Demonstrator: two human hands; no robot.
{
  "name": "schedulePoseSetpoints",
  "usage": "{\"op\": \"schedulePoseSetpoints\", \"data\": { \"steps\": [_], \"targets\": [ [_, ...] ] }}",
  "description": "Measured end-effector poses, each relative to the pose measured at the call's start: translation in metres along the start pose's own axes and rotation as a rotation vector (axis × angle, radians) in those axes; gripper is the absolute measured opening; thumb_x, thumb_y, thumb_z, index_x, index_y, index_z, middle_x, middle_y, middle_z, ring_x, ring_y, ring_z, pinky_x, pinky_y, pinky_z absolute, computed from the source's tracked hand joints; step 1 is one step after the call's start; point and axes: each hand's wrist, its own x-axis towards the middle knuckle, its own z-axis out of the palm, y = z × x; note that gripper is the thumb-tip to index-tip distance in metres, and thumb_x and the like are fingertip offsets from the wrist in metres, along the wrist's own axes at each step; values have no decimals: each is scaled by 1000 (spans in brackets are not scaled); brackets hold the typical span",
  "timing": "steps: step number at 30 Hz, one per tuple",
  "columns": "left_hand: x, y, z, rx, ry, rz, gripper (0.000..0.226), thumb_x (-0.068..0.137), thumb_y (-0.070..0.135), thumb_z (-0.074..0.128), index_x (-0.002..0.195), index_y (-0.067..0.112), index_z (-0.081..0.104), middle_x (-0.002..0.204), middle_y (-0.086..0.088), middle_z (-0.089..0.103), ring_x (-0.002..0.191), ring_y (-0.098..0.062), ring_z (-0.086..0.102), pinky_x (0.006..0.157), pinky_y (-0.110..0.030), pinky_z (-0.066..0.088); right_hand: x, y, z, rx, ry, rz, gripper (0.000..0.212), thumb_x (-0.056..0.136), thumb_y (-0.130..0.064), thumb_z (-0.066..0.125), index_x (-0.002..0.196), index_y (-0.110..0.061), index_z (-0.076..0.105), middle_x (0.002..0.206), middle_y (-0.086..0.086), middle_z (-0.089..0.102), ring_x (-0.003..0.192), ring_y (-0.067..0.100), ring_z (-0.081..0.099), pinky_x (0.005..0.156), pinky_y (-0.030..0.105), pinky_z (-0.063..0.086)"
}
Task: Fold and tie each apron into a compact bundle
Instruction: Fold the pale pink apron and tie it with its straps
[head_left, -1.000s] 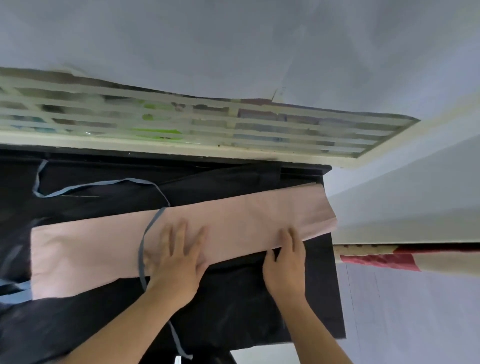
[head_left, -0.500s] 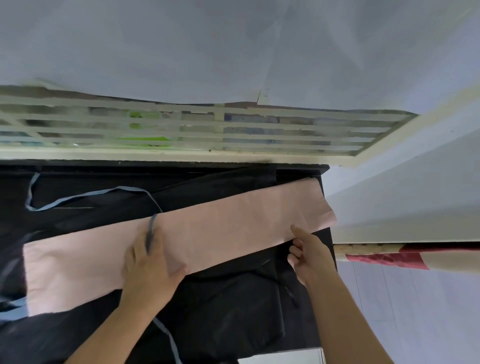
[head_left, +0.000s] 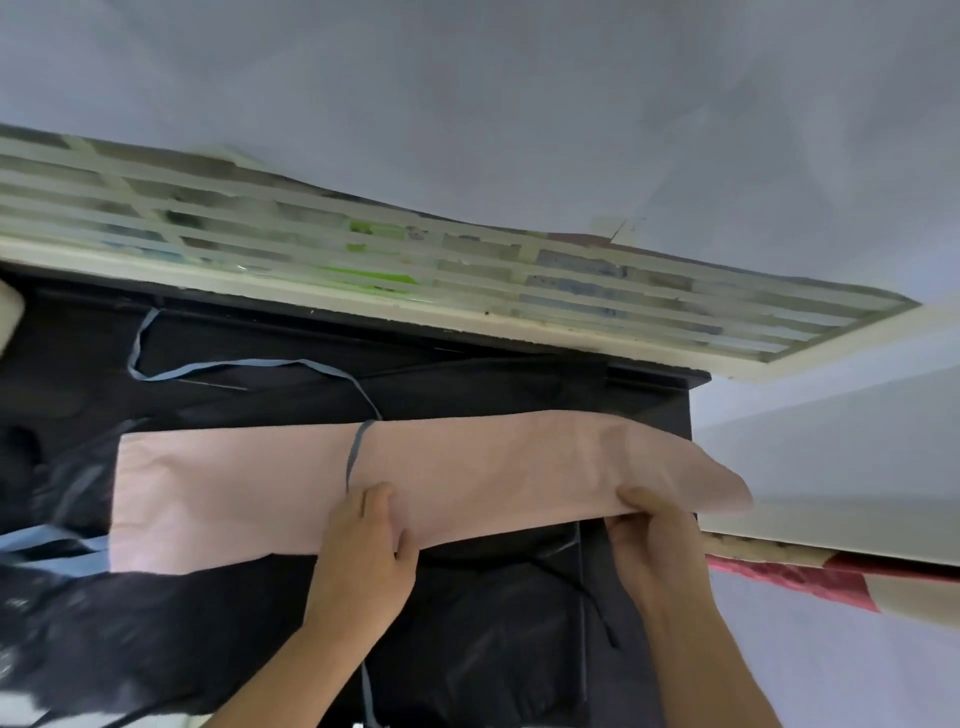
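Right hand (head_left: 647, 530) now lifts pink apron (head_left: 467, 478) end, gripping it; left hand (head_left: 371, 545) pinches near edge.

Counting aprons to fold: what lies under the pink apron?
Dark fabric spreads under the pink apron, with a thin dark tie showing. Whether it is one apron or several cannot be told; the pink one covers the middle.
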Motion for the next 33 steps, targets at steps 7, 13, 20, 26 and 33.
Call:
{"op": "schedulePoseSetpoints", "data": {
  "steps": [7,13,20,26,33],
  "targets": [
    [9,26,25,-236,-224,192,46,108,35,49,153,39,40,137,20,52,125,0,50,110,-28,48,-40,-9,27,-50,-73,-12,46,83,20,50,116,-7,66,103,6,78,99,28,75,75,34,63],
    [18,47,35,-86,-411,192,68,106,37,50,161,46,10,149,0,42,132,-24,45,115,-45,42,-86,3,52,-298,-70,-119,49,81,17,66,124,-7,64,112,8,73,103,31,72,83,41,59],
    [6,19,-78,-1161,-456,-287,27,107,18,54,129,22,70,117,-7,76,103,-22,74,98,-46,59,-148,68,112,-969,-335,-428,29,91,0,68,93,-29,64,81,-11,69,78,-1,67,64,20,50],
    [-25,-38,-153,-1528,-294,-317,50,90,52,49,130,28,67,124,-5,75,113,-28,72,99,-58,54,-161,153,138,-1662,-785,-934,117,90,-19,67,156,-50,-25,102,-10,51,79,14,55,66,32,55],
    [-6,-99,-167,-1014,-141,-522,37,91,32,79,126,26,66,118,-1,74,107,-25,72,86,-48,64,-170,204,155,-1929,-868,-923,107,90,-14,63,157,-44,-16,100,-3,47,79,18,49,65,32,48]
  ]
}}
